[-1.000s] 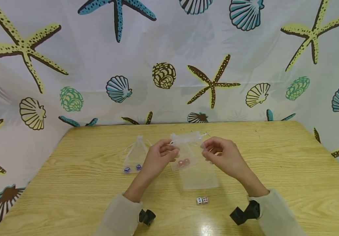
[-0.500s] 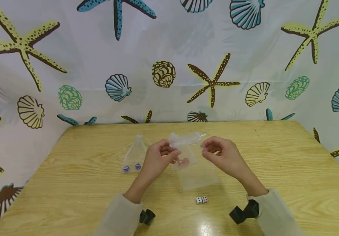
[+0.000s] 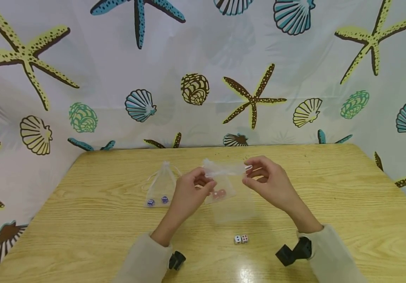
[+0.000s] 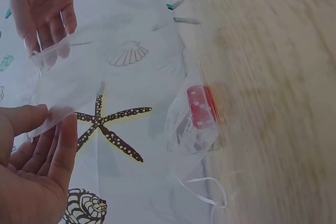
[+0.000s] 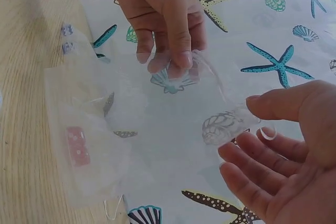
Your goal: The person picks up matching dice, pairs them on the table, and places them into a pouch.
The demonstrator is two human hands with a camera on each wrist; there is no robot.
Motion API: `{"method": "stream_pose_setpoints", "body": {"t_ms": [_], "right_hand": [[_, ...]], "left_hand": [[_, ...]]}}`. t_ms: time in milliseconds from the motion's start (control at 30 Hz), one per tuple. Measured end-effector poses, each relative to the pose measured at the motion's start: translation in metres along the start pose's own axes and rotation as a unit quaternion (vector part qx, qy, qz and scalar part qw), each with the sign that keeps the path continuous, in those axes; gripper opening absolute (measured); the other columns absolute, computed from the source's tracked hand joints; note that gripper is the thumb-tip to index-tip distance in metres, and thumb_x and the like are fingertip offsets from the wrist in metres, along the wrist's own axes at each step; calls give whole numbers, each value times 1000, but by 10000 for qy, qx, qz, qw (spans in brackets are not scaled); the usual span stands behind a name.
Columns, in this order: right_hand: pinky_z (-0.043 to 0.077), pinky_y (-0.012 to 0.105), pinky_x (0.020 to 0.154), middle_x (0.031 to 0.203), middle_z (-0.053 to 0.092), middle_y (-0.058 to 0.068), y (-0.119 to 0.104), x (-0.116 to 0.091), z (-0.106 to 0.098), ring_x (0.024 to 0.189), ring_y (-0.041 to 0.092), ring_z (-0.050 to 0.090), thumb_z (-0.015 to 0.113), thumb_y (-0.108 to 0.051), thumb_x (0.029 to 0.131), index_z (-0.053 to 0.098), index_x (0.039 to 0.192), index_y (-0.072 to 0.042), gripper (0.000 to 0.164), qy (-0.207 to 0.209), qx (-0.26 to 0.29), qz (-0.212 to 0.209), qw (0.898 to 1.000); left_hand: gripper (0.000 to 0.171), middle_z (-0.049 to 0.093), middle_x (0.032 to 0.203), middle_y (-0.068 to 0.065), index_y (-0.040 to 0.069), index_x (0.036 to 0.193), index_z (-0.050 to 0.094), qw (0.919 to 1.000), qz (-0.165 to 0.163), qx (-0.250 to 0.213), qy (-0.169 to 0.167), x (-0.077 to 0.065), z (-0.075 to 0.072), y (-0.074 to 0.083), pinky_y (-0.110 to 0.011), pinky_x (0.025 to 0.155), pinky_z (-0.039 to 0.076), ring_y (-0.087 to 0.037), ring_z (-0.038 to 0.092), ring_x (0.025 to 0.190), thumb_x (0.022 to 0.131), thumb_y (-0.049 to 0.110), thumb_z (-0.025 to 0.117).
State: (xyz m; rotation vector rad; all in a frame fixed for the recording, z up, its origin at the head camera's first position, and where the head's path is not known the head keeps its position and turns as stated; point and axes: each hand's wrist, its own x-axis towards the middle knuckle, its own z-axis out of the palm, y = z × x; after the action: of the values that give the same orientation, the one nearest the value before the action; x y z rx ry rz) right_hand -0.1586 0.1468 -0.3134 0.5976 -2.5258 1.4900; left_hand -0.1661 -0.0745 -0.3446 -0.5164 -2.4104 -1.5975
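Note:
In the head view my left hand (image 3: 192, 192) pinches the left side of a sheer white drawstring bag (image 3: 233, 212) near its top. My right hand (image 3: 271, 182) holds the opposite upper corner, where a bit of white drawstring (image 3: 248, 168) shows by the index finger. Between the hands the bag hangs above the table, and no dice show in it. Behind it lies a second sheer bag with red dice (image 3: 219, 193), partly veiled. A pair of white dice (image 3: 241, 239) sits on the table in front. The right wrist view shows the right thumb against the bag's corner (image 5: 239, 119).
Left of the left hand, a third sheer bag (image 3: 165, 182) lies on the wooden table (image 3: 93, 220) with blue dice (image 3: 151, 203) inside. A white cloth (image 3: 167, 133) printed with shells and starfish stands behind and beside the table.
My right hand has shifted its fingers at the bag's upper corner, spreading them a little. The bag's lower edge has risen slightly. My left hand has hardly moved.

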Motion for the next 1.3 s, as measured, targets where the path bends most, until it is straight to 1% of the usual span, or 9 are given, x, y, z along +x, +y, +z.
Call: {"method": "stream_pose_setpoints", "body": {"t_ms": [67, 267, 433, 500, 667, 867, 1033, 1200, 1300], "right_hand": [[55, 24, 81, 110, 61, 18, -1, 0, -1, 97, 29, 65, 67, -2, 86, 55, 120, 2, 36, 43, 27, -159, 9999], [53, 21, 84, 113, 60, 17, -3, 0, -1, 105, 31, 63, 66, 1, 86, 56, 116, 2, 32, 131, 210, -767, 9967], [54, 22, 81, 110, 62, 14, -5, -1, -1, 103, 27, 64, 65, 2, 86, 59, 112, 1, 27, 193, 63, -1046, 9943], [54, 23, 79, 109, 63, 13, -5, -2, -1, 101, 23, 63, 65, 1, 87, 63, 107, 1, 20, 242, -76, -1117, 9934], [54, 25, 78, 109, 65, 12, -6, -2, -1, 99, 19, 61, 64, -2, 88, 70, 93, -2, 7, 313, -348, -1153, 9922], [53, 25, 74, 96, 69, 7, -5, -3, -1, 84, 10, 61, 59, -6, 93, 72, 92, -6, 13, 299, -432, -1077, 9928], [53, 25, 70, 87, 69, 5, -4, -2, -1, 78, 6, 60, 55, -7, 95, 72, 89, -5, 17, 315, -480, -995, 9934], [53, 24, 69, 85, 69, 4, -4, -3, -2, 74, 6, 60, 62, -6, 91, 72, 87, -6, 11, 310, -568, -1001, 9929], [53, 24, 68, 84, 69, 3, -4, -3, -2, 73, 5, 60, 67, -5, 87, 73, 87, -7, 6, 314, -634, -1055, 9919]], "left_hand": [[8, 68, 82, -11, 1, 92, 65, 9994, 189, 280, 66, -1, 1, 2, -20, 62, 54, -19, 66, 74, 85, 3, 68], [13, 70, 83, -9, 4, 98, 67, 9927, 768, 893, 264, -4, 3, 8, -21, 61, 55, -17, 66, 76, 86, 6, 69], [12, 70, 83, -7, 5, 98, 67, 9872, 1111, 1113, 282, -6, 5, 13, -19, 60, 53, -15, 66, 75, 86, 4, 68], [12, 69, 84, -6, 5, 99, 66, 9858, 1181, 1159, 277, -7, 6, 14, -18, 60, 53, -15, 66, 74, 87, 3, 67], [13, 69, 84, -6, 5, 99, 66, 9813, 1351, 1344, 282, -9, 8, 17, -21, 60, 54, -14, 66, 74, 87, 3, 67], [12, 69, 83, -4, 5, 97, 66, 9668, 1847, 1735, 319, -11, 9, 18, -29, 62, 56, -14, 65, 72, 86, 2, 68], [12, 68, 83, -3, 6, 95, 66, 9571, 2134, 1933, 341, -12, 9, 18, -29, 62, 55, -14, 65, 72, 84, 2, 69], [14, 68, 84, -1, 8, 96, 66, 9510, 2242, 2100, 346, -12, 10, 17, -24, 63, 54, -11, 65, 73, 83, 3, 71], [15, 67, 84, -1, 8, 97, 66, 9495, 2263, 2144, 365, -12, 10, 17, -23, 63, 54, -11, 64, 73, 83, 3, 71]]}}
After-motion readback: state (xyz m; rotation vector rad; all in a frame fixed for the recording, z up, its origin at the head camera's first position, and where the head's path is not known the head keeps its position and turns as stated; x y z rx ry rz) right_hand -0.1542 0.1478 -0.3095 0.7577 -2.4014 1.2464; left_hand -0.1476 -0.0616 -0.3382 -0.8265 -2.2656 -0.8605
